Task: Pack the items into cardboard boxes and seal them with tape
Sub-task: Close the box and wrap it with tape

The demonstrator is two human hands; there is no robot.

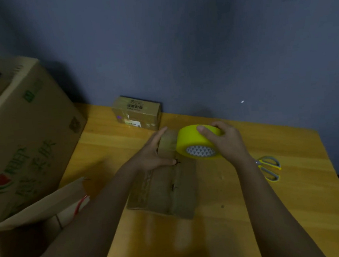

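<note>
Head view: a closed cardboard box (165, 191) lies mid-table with its top seam running away from the person.
Left hand (156, 151): fingers straight and flat, pressing the far end of the box top; it grasps nothing.
Right hand (225, 140): curled over a yellow tape roll (196, 141), holding it at the box's far right corner.
Tape strip: a short glossy length seems to run from the roll under the left hand; too blurred to be sure.
Risk: the strip could wrinkle or drift off the seam if the roll is pulled at an angle, or lift if the left hand eases off.
Edges and room: bare table (252, 213) lies toward the person; scissors (269, 168) sit near the right edge, a small sealed box (137, 112) against the wall, a big carton (22, 129) at left.
</note>
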